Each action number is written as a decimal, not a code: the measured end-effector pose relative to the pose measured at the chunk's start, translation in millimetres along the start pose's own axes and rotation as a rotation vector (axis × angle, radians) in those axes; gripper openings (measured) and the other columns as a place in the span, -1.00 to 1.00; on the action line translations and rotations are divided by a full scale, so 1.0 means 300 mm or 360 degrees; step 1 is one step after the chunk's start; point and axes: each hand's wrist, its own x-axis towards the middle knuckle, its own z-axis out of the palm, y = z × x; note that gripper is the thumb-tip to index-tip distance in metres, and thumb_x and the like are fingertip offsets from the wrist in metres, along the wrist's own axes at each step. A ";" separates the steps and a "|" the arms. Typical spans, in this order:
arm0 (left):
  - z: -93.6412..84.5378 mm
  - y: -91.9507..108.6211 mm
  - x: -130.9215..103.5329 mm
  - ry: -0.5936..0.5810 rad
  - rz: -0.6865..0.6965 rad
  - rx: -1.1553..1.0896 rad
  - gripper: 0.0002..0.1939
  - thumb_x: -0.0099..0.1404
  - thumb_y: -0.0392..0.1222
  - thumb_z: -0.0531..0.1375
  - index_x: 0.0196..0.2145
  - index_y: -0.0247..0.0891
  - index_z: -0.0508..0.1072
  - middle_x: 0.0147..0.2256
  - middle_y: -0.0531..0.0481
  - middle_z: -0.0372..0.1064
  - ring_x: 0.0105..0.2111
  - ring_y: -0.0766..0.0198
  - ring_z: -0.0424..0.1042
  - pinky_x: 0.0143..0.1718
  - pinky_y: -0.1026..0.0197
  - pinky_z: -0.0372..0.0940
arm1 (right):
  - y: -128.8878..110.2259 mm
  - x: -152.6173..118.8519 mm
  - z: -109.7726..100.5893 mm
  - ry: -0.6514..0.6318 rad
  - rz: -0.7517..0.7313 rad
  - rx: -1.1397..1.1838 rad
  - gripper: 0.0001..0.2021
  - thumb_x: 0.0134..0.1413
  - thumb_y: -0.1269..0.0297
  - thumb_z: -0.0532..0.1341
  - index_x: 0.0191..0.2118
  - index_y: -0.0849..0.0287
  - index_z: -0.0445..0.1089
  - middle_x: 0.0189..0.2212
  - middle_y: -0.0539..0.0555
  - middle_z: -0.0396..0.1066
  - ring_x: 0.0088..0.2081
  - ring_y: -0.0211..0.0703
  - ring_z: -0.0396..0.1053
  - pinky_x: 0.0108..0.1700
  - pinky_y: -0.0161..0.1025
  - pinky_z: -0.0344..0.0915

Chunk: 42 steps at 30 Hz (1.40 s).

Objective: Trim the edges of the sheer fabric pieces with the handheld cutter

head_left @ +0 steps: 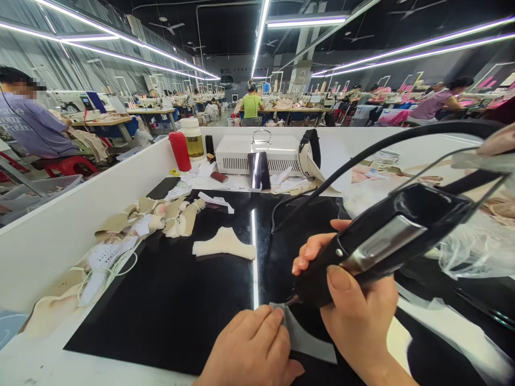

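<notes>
My right hand (360, 313) is wrapped around a thick black corded handheld tool (322, 268) with a silver plate along its side. The tool's narrow tip points down to the left and meets the edge of a sheer grey fabric piece (308, 338). My left hand (253, 348) has its fingers pressed together on the upper left end of that fabric, close to the tip. Part of the fabric is hidden under these fingers. A cream curved fabric piece (224, 244) lies farther back on the glossy black work surface (161, 305).
Beige cut pieces (181, 214) and white perforated scraps line the left wall. Behind stand a white vented box (237, 153), a phone (259, 170), a red cup (179, 151) and a jar (192, 139). Clear plastic bags (475, 246) lie right. Co-workers sit beyond the partition.
</notes>
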 end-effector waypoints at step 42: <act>0.004 -0.001 0.004 -0.0005 0.0007 0.0004 -0.60 0.59 -0.03 0.04 -0.29 -0.31 0.51 -0.17 -0.05 0.62 -0.18 0.21 0.61 -0.26 0.20 0.48 | 0.028 -0.012 0.059 -0.0060 0.0063 0.0130 -0.68 0.24 0.13 0.39 0.04 -0.04 0.36 -0.35 -0.08 0.47 -0.40 -0.23 0.44 -0.33 -0.22 0.49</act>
